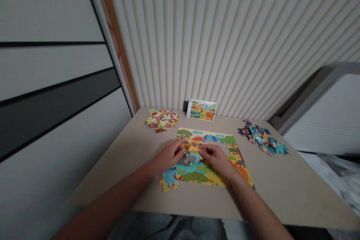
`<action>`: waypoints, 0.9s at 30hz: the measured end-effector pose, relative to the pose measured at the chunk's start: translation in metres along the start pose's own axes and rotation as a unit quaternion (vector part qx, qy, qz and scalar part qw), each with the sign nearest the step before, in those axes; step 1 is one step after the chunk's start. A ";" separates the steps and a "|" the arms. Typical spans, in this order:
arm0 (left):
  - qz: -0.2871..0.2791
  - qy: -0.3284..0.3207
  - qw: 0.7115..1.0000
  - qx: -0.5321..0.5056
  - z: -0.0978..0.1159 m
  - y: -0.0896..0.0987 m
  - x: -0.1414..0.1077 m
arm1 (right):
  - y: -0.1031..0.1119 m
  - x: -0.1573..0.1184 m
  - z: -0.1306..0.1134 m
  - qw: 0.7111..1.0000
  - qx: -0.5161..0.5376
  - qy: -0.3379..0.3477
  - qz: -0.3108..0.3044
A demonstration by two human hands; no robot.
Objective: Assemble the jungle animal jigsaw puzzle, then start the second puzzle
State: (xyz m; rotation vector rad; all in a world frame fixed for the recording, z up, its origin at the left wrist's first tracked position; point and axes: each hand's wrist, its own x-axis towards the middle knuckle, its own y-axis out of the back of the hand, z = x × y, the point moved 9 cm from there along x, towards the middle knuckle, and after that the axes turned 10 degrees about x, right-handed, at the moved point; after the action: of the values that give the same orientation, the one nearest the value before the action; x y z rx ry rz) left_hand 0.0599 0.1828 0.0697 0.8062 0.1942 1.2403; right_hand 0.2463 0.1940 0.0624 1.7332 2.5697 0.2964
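The left hand (169, 153) and right hand (218, 158) curl, any grip unclear, over the colourful rectangular cardboard animal jigsaw (194, 176) near the front edge of the pale counter (119, 167), apparently filling its middle, where the next move calls for careful alignment.

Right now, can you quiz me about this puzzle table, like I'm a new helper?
1. How many big heaps of loose pieces are on the table?
2. The left hand and right hand are over: a) the picture card, b) the puzzle, c) a heap?
3. True or false: the picture card lies flat beneath the puzzle.

Key: 1. Two: left heap and right heap. 2. b. 3. False; the picture card stands behind the puzzle.
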 end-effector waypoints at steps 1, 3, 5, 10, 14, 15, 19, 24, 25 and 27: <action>0.018 -0.019 0.998 0.060 0.000 0.008 0.000 | 0.000 0.000 0.000 1.000 -0.014 -0.001 -0.002; 0.038 -0.040 0.989 0.137 -0.004 0.018 0.001 | 0.001 0.000 0.002 0.999 -0.044 -0.001 -0.001; 0.043 -0.055 0.980 0.188 -0.007 0.021 0.002 | 0.002 0.000 0.003 0.998 -0.070 0.002 0.002; 0.029 -0.095 0.963 0.251 -0.002 0.014 0.000 | 0.001 0.002 0.002 0.990 -0.135 0.038 0.019; 0.011 -0.108 0.956 0.272 0.005 0.010 -0.002 | -0.004 0.003 -0.001 0.978 -0.193 0.072 0.010; 0.008 -0.108 0.955 0.277 0.006 0.010 -0.003 | -0.006 0.003 -0.003 0.974 -0.210 0.082 0.005; -0.008 -0.109 0.950 0.293 0.008 0.008 -0.004 | -0.014 0.004 -0.007 0.954 -0.278 0.109 -0.009; -0.043 -0.124 0.948 0.290 0.014 -0.001 -0.007 | -0.022 0.002 -0.011 0.929 -0.349 0.119 -0.006; -0.048 -0.126 0.948 0.288 0.014 -0.003 -0.008 | -0.024 0.002 -0.012 0.925 -0.361 0.120 -0.003; -0.052 -0.124 0.950 0.281 0.013 -0.005 -0.008 | -0.026 0.001 -0.015 0.915 -0.385 0.120 0.003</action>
State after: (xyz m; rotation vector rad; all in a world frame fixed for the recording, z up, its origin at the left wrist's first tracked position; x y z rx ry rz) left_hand 0.0685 0.1692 0.0736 1.4168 0.3888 0.9770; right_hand 0.2206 0.1833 0.0727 1.4396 2.0897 1.3735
